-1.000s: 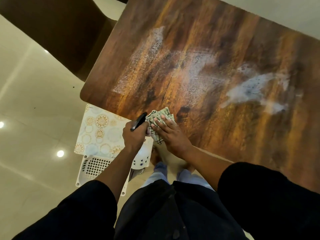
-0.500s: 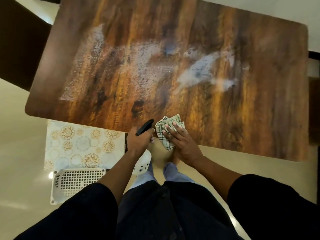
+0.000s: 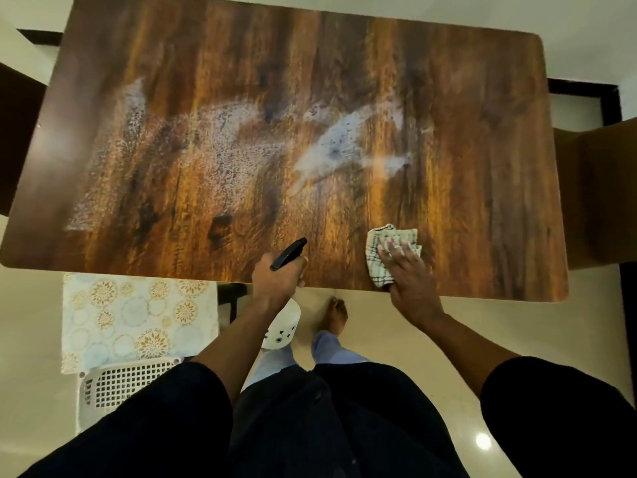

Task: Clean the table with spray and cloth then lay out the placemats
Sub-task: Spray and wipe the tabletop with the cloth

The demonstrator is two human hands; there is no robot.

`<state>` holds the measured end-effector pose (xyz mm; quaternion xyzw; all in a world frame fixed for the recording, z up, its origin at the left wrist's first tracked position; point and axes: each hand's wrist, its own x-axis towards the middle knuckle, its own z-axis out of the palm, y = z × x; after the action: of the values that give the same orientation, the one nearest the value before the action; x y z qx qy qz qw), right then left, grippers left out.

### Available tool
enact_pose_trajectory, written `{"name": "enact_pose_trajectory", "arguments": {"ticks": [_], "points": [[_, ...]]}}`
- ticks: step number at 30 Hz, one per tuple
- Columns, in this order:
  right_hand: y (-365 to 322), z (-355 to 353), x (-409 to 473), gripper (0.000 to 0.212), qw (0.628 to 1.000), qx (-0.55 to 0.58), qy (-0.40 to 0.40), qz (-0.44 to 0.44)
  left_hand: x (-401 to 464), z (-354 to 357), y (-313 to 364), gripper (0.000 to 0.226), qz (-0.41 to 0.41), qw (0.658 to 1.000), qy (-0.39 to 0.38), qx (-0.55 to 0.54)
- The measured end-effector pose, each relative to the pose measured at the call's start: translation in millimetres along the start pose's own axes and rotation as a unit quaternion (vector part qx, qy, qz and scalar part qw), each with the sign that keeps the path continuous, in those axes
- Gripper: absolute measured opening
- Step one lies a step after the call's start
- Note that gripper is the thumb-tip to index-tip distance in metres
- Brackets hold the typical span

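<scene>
Right hand (image 3: 405,270) lay flat, fingers spread, pressing folded checked cloth (image 3: 382,257) onto brown wood-grain surface (image 3: 482,167) at 5 o'clock; left hand (image 3: 275,281) gripped white black-nozzled spray bottle (image 3: 283,326) at 6 o'clock edge

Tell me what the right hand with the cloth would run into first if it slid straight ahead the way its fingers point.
Pressing the cloth flat, the right hand points up and slightly left across the table. It would likely meet bare wood first, then the white spray patch. No object shows in that line.
</scene>
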<state>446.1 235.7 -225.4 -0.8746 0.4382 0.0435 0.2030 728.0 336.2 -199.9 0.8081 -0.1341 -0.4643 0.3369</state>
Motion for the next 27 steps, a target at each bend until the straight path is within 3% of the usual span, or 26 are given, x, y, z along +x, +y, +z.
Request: {"name": "enact_pose_trajectory", "arguments": {"ticks": [6,8,12,16,22,25,27], "points": [[38,-24,28,0.078,0.993,0.035,0.012,0.113,-3,7,14,0.045,-0.005,1.000,0.014,-0.003],[26,-23,39,0.072,0.986,0.053,0.032,0.157,-3,6,16,0.052,-0.004,1.000,0.025,-0.011],[-20,-14,57,0.073,0.971,0.086,0.061,0.214,-3,1,20,0.046,0.001,0.999,0.044,-0.003],[-69,-5,71,0.079,0.992,0.068,0.037,0.102,1,-6,26,0.054,0.009,0.999,0.050,-0.001],[-124,7,90,0.077,0.986,0.077,-0.058,-0.133,10,-19,44,0.038,0.036,0.998,0.042,0.029],[-119,12,98,0.078,0.981,0.060,-0.087,-0.163,17,-23,58,0.035,0.043,0.996,0.033,0.064],[-109,8,103,0.075,0.980,0.053,-0.077,-0.175,26,-25,63,0.053,0.037,0.996,0.021,0.073]]}}
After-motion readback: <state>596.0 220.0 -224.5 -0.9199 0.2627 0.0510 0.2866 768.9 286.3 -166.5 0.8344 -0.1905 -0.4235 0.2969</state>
